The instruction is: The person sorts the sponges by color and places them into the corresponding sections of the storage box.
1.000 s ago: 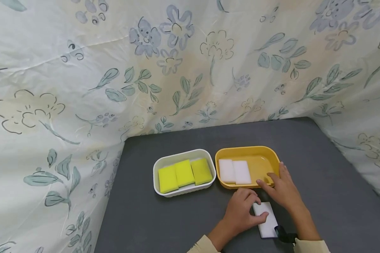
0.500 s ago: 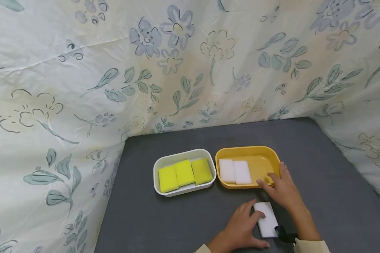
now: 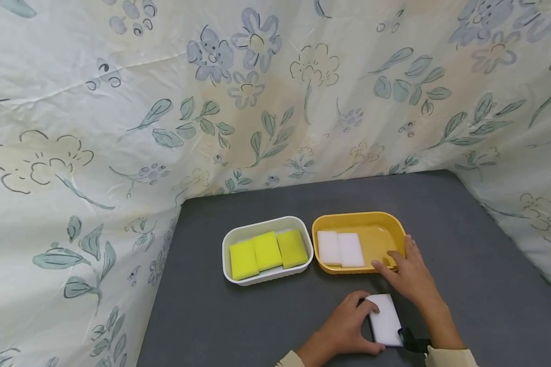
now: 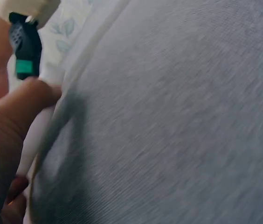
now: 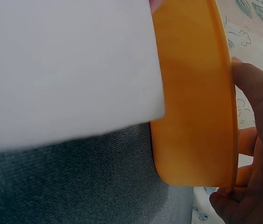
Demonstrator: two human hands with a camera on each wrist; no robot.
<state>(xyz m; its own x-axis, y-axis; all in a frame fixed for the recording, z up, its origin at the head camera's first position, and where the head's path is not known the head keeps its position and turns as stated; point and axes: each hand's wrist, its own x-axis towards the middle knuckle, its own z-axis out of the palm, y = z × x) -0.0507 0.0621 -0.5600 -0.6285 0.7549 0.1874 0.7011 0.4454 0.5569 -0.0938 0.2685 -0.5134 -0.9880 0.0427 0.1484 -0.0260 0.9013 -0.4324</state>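
Observation:
In the head view my left hand (image 3: 346, 325) grips a white sponge (image 3: 385, 321), a flat rectangular block low over the dark table in front of the trays. Index finger and thumb lie at its left side. The sponge (image 5: 61, 70) fills the upper left of the right wrist view. My right hand (image 3: 410, 272) holds the right front corner of a yellow tray (image 3: 378, 235), with thumb and fingers about the rim. Two white sponges (image 3: 351, 250) lie side by side in the tray's left half.
Left of the yellow tray stands a white tray (image 3: 227, 255) with three yellow sponges (image 3: 267, 250) in it. A dark wrist device (image 3: 413, 340) sits on the right wrist near the white sponge. Floral cloth (image 3: 275, 92) hangs behind and beside the table (image 3: 202, 326).
My left hand came down and back to the loose white sponge, spread open beside it, then closed on it. The sponge has shifted slightly. The right hand stays on the yellow tray.

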